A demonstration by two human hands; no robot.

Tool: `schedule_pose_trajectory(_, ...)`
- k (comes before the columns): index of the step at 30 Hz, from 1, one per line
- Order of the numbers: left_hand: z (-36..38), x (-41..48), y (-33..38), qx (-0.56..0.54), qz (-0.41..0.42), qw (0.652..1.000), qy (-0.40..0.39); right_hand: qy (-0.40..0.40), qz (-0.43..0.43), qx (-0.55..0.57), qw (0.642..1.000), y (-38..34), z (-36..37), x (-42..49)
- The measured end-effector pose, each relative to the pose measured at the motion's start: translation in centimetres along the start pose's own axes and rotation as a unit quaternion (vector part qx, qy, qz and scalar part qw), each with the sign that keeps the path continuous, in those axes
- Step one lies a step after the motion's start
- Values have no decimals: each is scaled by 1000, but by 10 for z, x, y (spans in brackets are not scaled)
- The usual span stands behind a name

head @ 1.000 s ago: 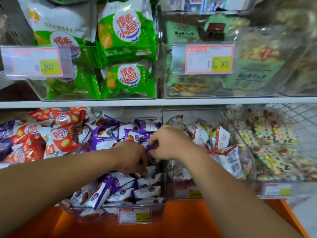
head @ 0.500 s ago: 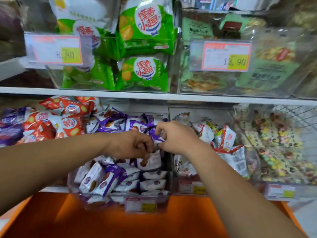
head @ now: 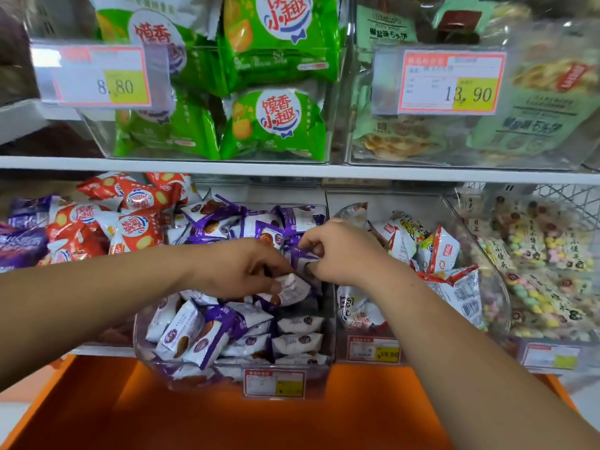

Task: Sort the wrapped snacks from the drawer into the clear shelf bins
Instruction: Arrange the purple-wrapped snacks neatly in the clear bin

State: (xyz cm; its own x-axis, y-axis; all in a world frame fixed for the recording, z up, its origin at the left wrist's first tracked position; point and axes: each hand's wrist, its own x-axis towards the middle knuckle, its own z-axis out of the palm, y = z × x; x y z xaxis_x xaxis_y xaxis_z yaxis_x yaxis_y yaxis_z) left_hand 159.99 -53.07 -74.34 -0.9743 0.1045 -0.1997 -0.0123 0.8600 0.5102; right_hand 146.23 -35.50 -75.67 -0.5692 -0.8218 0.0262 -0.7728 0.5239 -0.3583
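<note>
Left hand (head: pixel 240 267) now pinches a white packet (head: pixel 292 285), right hand (head: pixel 341 251) a purple packet (head: pixel 300 256), both over the bin (head: pixel 140 332) near its right edge; sorting likely continues there.

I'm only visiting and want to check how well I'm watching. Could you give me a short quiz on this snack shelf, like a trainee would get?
1. True or false: the left hand and right hand meet over the red packets.
2. The price tag fronting the green packets reads: A) 8.80 B) 13.90 C) 5.50
3. What does each hand pinch?
Key:
1. False. They meet over the clear bin of purple-and-white snacks.
2. A.
3. The left pinches a white packet, the right a purple wrapper.
</note>
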Motion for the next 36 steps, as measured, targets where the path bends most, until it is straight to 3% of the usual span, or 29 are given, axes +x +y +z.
schedule_pose_trajectory(3, -6, -8, -5, -28, -1, 999, 39, -20, -5, -33, 999, -3, -4, 0)
schedule_pose_trajectory(8, -7, -8, -14, -120, -22, 992, 41, -7, -3, -42, 999, -11, -3, -3)
schedule_pose_trajectory(13, -11, -8, -15, -247, -13, 967, 66, -59, -3, 180, 982, -15, -11, -9)
schedule_pose_trajectory(17, -12, -7, -16, -289, -12, 957, 38, -34, 14, 276, 961, -16, -6, -12)
schedule_pose_trajectory(20, -15, -6, -9, -319, -60, 945, 31, -42, 39, 326, 944, -13, -8, -13)
schedule_pose_trajectory(25, -18, -3, -1, -344, -134, 923, 108, -23, 21, 325, 945, -14, -13, -15)
schedule_pose_trajectory(27, -17, -1, -3, -321, -149, 930, 99, 0, -17, 315, 949, -16, -12, -17)
schedule_pose_trajectory(31, -12, -1, -2, -305, -112, 942, 82, 19, -74, 270, 960, -22, -11, -20)
schedule_pose_trajectory(36, -21, -14, -11, -370, -72, 926, 37, 6, -41, 259, 965, -12, -21, -21)
